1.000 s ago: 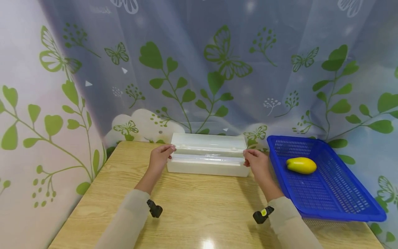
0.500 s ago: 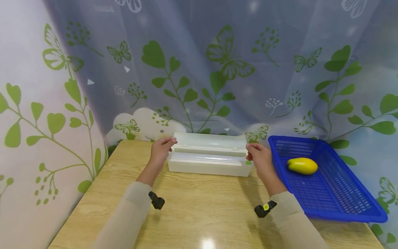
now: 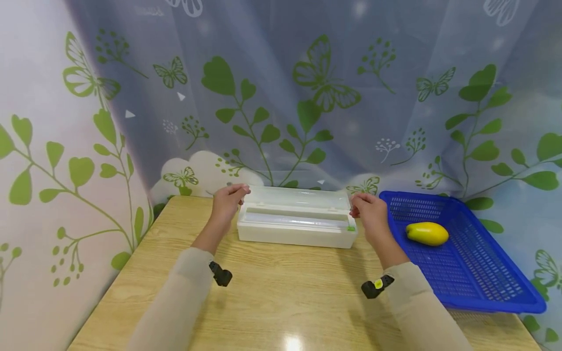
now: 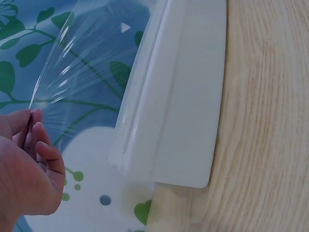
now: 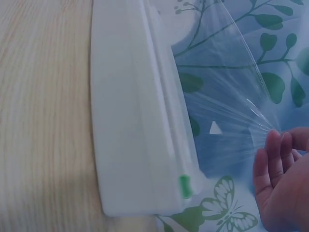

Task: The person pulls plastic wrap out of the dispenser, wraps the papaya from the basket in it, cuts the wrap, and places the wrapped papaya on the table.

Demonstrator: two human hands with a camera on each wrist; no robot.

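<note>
A white cling film dispenser [image 3: 296, 236] stands on the table with its clear lid [image 3: 298, 197] raised behind. Inside lies a roll of film, and a sheet of cling film [image 4: 79, 67] stretches up from it, creased toward both hands. My left hand [image 3: 225, 208] pinches one corner of the sheet between thumb and fingertips, above the dispenser's left end. At the other end my right hand [image 3: 371, 214] pinches the opposite corner, where the film [image 5: 231, 92] fans into tight folds in the right wrist view. A green slider [image 3: 351, 228] sits at the dispenser's right end.
To the right, a blue plastic basket [image 3: 483, 303] holds a yellow papaya-like fruit [image 3: 427, 233]. The wooden table [image 3: 281, 287] reaches back to a patterned curtain [image 3: 272, 73] just behind the dispenser. Another patterned panel [image 3: 39, 219] borders the left side.
Both hands have risen away from the dispenser, drawing the film upward. The green slider, hidden at first behind the right hand, now shows. The basket and fruit stay in place.
</note>
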